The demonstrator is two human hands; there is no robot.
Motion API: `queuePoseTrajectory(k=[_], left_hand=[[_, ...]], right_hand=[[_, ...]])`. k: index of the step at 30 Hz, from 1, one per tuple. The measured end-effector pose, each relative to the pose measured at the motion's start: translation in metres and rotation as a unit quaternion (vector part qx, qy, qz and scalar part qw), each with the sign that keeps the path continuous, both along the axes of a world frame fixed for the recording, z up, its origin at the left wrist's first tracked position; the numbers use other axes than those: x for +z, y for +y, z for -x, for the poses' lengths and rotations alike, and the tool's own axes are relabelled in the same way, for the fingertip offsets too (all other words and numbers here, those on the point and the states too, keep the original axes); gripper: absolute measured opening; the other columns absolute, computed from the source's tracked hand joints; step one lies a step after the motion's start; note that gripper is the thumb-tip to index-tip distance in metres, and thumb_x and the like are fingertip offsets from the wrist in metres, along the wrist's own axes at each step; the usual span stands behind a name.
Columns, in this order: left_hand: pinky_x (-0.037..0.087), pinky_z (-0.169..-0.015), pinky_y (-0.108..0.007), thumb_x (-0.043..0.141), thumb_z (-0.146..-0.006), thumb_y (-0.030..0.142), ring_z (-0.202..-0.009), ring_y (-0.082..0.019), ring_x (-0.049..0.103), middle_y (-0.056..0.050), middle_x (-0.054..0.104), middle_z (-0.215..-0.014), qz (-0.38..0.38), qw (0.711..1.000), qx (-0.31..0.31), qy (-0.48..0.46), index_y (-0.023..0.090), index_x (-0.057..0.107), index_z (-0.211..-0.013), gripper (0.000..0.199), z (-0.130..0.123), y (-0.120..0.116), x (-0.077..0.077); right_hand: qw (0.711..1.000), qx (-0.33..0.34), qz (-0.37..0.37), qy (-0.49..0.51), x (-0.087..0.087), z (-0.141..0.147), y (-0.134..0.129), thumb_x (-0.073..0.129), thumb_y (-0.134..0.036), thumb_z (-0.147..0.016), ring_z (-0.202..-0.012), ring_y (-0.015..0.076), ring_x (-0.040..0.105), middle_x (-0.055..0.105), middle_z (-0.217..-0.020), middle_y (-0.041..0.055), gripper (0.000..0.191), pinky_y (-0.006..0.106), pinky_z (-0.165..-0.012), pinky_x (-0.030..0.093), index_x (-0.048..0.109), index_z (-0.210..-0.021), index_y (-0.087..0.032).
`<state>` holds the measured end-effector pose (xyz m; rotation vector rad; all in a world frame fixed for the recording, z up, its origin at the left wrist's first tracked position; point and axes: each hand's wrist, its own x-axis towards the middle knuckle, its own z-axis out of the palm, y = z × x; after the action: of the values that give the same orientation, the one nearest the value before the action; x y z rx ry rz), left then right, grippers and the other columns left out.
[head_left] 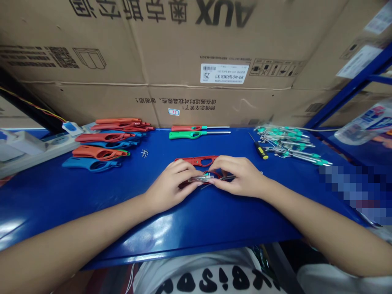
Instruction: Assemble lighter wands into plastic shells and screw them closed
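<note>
My left hand [171, 183] pinches a clear lighter fuel tank [198, 179] between thumb and fingers. My right hand [243, 175] is closed at the tank's other end, around a metal lighter tube [228, 177] with a small teal and white part beside its fingertips. Fingers partly hide where tank and tube meet. Just beyond both hands lies a red lighter shell half [199, 161], its inner side up. More red shell [216, 174] shows between and under my hands, mostly covered.
Stacked red, orange and blue lighter shells [98, 153] lie left, near small screws [145, 153] and a power strip [58, 143]. At the back are a green lighter [186, 134] and a red one [185, 128]. A screwdriver [260, 150] and tube assemblies [294, 143] lie right, before a cardboard wall [122, 81].
</note>
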<state>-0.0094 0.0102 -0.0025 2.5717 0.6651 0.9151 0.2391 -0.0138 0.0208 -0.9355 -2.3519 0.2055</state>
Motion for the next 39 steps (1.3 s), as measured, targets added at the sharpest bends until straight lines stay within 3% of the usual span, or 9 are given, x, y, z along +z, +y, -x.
queuePoseTrajectory(k=[8,16,19,23,28,32,34,37,39], left_hand=[[0.049,-0.084,-0.035,0.061,-0.097,0.027,-0.092,-0.019,0.062,-0.006,0.07,-0.097,0.003,1.0,0.008,-0.01,0.019,0.067,-0.108,0.015,-0.002,-0.002,0.005],[0.052,-0.083,-0.033,0.06,-0.096,0.025,-0.091,-0.019,0.065,-0.007,0.072,-0.098,0.027,0.997,0.04,-0.059,0.017,0.068,-0.106,0.015,-0.002,-0.003,0.003],[0.054,-0.084,-0.032,0.053,-0.1,0.027,-0.093,-0.019,0.066,-0.008,0.072,-0.102,0.045,0.996,0.05,-0.062,0.017,0.068,-0.111,0.021,-0.002,-0.003,0.003],[0.054,-0.085,-0.032,0.043,-0.104,0.025,-0.09,-0.018,0.067,-0.007,0.072,-0.099,0.055,0.994,0.057,-0.071,0.017,0.064,-0.123,0.03,-0.001,-0.004,0.005],[0.053,-0.082,-0.031,0.038,-0.105,0.025,-0.084,-0.017,0.065,-0.005,0.069,-0.091,0.072,0.993,0.066,-0.069,0.015,0.064,-0.124,0.034,-0.001,-0.004,0.007],[0.053,-0.086,-0.033,0.037,-0.106,0.028,-0.092,-0.019,0.066,-0.007,0.07,-0.095,0.107,0.99,0.067,-0.07,0.015,0.066,-0.122,0.035,0.0,-0.005,0.006],[0.053,-0.087,-0.034,0.037,-0.106,0.031,-0.095,-0.02,0.067,-0.006,0.07,-0.093,0.129,0.987,0.067,-0.076,0.016,0.066,-0.121,0.036,0.0,-0.005,0.006],[0.054,-0.086,-0.034,0.037,-0.106,0.035,-0.095,-0.021,0.067,-0.005,0.07,-0.087,0.159,0.981,0.068,-0.086,0.018,0.067,-0.117,0.036,-0.002,-0.005,0.004],[0.054,-0.085,-0.034,0.037,-0.106,0.035,-0.094,-0.021,0.067,-0.005,0.07,-0.084,0.178,0.978,0.067,-0.084,0.018,0.068,-0.114,0.036,-0.003,-0.005,0.004]], right_hand=[[0.998,0.032,-0.025,-0.047,-0.001,0.0,0.002,0.053,-0.032,-0.1,-0.079,0.014,0.067,0.074,-0.094,0.0041,0.018,0.026,-0.067,0.045,0.065,-0.095,-0.02],[0.992,0.034,0.008,-0.124,0.0,-0.003,0.0,0.063,-0.037,-0.094,-0.086,0.0166,0.066,0.069,-0.109,0.0051,0.019,0.027,-0.066,0.045,0.066,-0.105,-0.021],[0.98,0.071,0.009,-0.187,-0.001,-0.001,0.0,0.056,-0.033,-0.098,-0.082,0.0152,0.064,0.065,-0.115,0.0064,0.019,0.026,-0.062,0.044,0.065,-0.111,-0.022],[0.975,0.068,0.018,-0.209,-0.004,0.001,0.001,0.052,-0.029,-0.1,-0.078,0.014,0.061,0.061,-0.118,0.0078,0.017,0.026,-0.062,0.045,0.065,-0.106,-0.021],[0.984,0.07,0.054,-0.157,-0.007,-0.001,0.002,0.05,-0.026,-0.101,-0.079,0.0147,0.062,0.062,-0.115,0.0083,0.015,0.028,-0.067,0.048,0.064,-0.1,-0.019],[0.989,0.07,0.12,-0.048,-0.008,-0.001,0.005,0.054,-0.025,-0.099,-0.09,0.0168,0.064,0.067,-0.106,0.0071,0.011,0.029,-0.077,0.05,0.063,-0.096,-0.019],[0.986,0.056,0.155,0.012,-0.01,0.0,0.008,0.057,-0.025,-0.098,-0.079,0.0144,0.063,0.068,-0.09,0.0037,0.01,0.027,-0.073,0.049,0.064,-0.093,-0.019],[0.97,0.013,0.227,0.09,-0.016,0.001,0.013,0.061,-0.032,-0.094,-0.054,0.0096,0.05,0.059,-0.065,-0.003,0.015,0.022,-0.054,0.04,0.063,-0.088,-0.019],[0.952,0.0,0.277,0.131,-0.02,0.001,0.015,0.062,-0.036,-0.093,-0.051,0.0088,0.045,0.054,-0.06,-0.0049,0.018,0.021,-0.05,0.036,0.064,-0.09,-0.018]])
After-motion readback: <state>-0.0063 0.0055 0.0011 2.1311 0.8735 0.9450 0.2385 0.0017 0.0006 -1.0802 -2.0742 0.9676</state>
